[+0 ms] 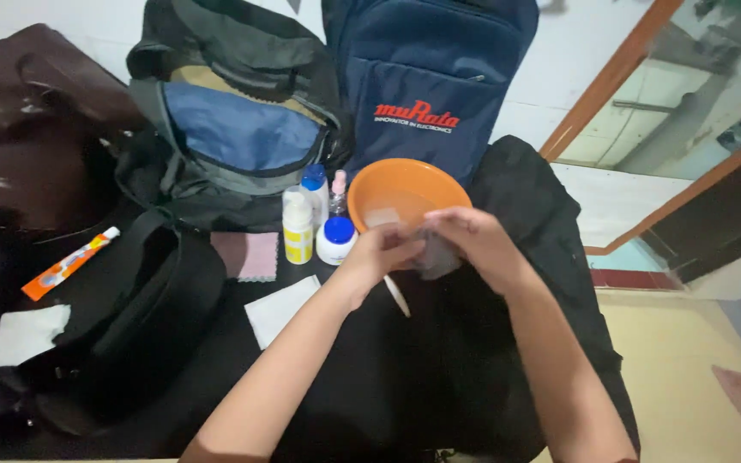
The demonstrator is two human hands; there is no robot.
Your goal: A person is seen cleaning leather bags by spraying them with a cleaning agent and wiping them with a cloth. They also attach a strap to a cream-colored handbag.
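Both hands meet over the near rim of an orange bowl (405, 190), on a black cloth-covered surface (439, 377). Left hand (381, 250) and right hand (472, 242) are both closed around a small grey cloth (436, 259), bunched between the fingers just in front of the bowl. A thin white stick (397, 296) pokes down from under the left hand; can't tell if it's held or lying on the surface.

Left of the bowl, close together: yellow-labelled white bottle (298, 227), blue-capped bottle (315, 190) behind it, small pink-topped bottle (338, 190), low white jar with blue lid (336, 240). Pink cloth (247, 255) just left of them, white folded tissue (280, 309) near the left forearm. Orange tube (70, 264) and another white tissue (26, 334) far left on a black bag (143, 309). Grey-blue backpack (233, 120) and navy backpack (430, 77) stand behind
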